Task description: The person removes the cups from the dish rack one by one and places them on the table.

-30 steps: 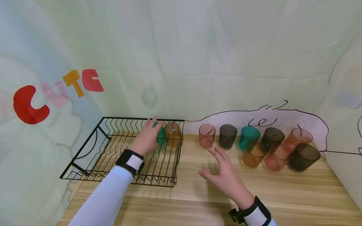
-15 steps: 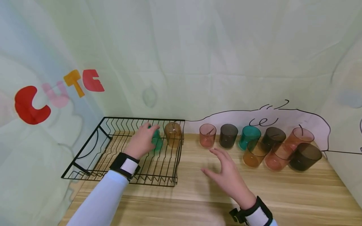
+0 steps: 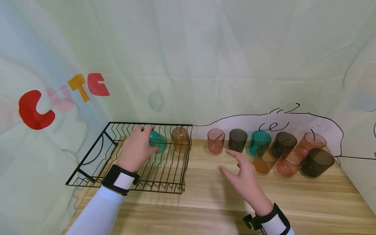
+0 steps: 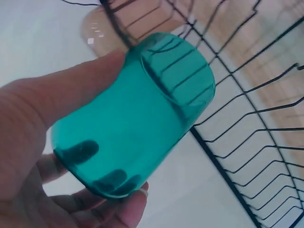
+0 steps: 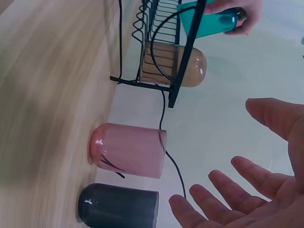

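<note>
My left hand (image 3: 136, 147) grips a teal tumbler (image 4: 128, 123) over the black wire dish rack (image 3: 147, 187). In the left wrist view the thumb lies along one side and the fingers wrap round the base, with the tumbler tilted and its open end toward the wires. Beside it in the rack, at the right end, an amber tumbler (image 3: 180, 139) stands upside down. My right hand (image 3: 245, 179) hovers over the table with fingers spread, holding nothing. Nearest to it are a pink tumbler (image 5: 130, 149) and a dark grey tumbler (image 5: 118, 206), both upright.
Right of the rack, more tumblers stand on the wooden table (image 3: 211, 209): a teal one (image 3: 259, 143), an amber one (image 3: 263, 163), and several pink and dark ones, some overlapping in view. A printed cloth (image 3: 188, 65) hangs close behind.
My left hand has moved left, away from the amber tumbler, and the teal tumbler in it has tilted. My right hand has shifted slightly right.
</note>
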The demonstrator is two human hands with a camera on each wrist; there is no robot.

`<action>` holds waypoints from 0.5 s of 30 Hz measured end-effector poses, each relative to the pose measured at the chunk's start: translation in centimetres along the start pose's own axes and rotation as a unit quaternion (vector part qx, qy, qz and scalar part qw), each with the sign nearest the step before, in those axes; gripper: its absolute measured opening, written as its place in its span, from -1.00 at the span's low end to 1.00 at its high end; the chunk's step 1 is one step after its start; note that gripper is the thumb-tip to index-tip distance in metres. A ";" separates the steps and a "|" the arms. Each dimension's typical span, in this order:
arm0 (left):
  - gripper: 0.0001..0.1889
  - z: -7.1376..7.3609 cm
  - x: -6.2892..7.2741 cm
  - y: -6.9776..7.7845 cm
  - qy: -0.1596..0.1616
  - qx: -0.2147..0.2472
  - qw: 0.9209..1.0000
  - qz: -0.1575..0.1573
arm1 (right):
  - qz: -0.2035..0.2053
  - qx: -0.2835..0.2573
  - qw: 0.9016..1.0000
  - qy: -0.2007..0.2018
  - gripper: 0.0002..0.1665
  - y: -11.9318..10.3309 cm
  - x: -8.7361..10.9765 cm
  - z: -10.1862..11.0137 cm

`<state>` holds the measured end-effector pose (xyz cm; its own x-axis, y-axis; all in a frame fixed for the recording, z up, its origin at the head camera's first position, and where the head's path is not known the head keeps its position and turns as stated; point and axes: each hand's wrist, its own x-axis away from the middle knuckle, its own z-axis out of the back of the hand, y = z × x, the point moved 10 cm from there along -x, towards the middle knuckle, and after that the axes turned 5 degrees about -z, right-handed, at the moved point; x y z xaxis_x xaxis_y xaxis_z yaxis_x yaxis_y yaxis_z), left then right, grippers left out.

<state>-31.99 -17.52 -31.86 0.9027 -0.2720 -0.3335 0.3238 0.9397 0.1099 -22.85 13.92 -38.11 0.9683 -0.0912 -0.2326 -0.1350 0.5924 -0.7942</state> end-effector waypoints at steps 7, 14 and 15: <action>-0.17 2.7 0.5 1.3 0.065 0.031 0.997 0.003 | -0.012 -0.024 0.999 0.028 -0.30 0.0 -0.2 1.6; -0.21 3.5 0.8 2.7 0.072 0.137 0.987 0.035 | -0.035 -0.056 0.997 0.042 -0.30 0.4 -0.1 2.5; -0.20 3.5 0.8 2.8 0.069 0.154 0.985 0.039 | -0.035 -0.060 0.997 0.045 -0.31 0.4 -0.1 2.6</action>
<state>-29.38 -15.80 -28.53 0.8881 -0.1503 -0.4344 0.3445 0.8433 0.4125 -22.46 16.26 -36.91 0.9539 -0.2035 -0.2205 -0.0981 0.4828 -0.8702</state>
